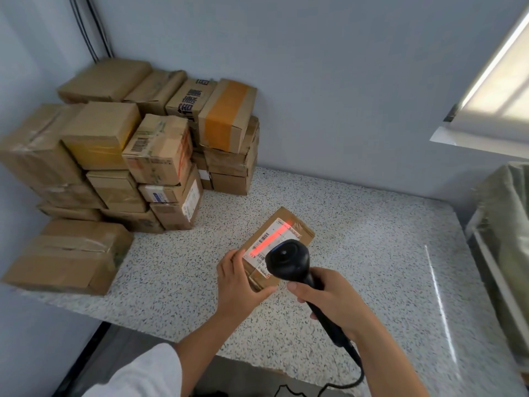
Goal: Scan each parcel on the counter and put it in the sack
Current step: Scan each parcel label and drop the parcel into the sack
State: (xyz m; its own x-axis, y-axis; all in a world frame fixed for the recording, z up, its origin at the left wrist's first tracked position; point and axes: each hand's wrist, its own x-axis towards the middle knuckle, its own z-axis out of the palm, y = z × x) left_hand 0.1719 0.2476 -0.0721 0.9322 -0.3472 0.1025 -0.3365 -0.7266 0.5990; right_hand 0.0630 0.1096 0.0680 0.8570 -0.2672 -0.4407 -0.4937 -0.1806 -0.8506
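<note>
Watching the head cam feed from my end: the parcel (pixel 297 224) sits flat on the speckled counter (pixel 357 253), roughly mid-counter and well apart from the big stack of boxes (pixel 128 156) piled in the far-left corner. The left hand (pixel 239 285) has hold of the parcel's near-left corner, thumb up on top by the edge of the white label (pixel 262 246), fingers curled down over the side. The right hand (pixel 329 296) is wrapped tight round the handle of a black scanner (pixel 287 260), with its head hanging just over the near end of the label. A red scan line (pixel 272 237) glows along the barcode, so the beam's landing right on it. The scanner's cable (pixel 352 376) trails off the near edge of the counter. A larger flat box (pixel 68 256) lies by itself at the counter's front-left. The sack (pixel 503 224), greenish, is at the far right edge of my view, just beside the counter; can't tell what's inside it. A white sleeve (pixel 143 373) shows on the left arm.
</note>
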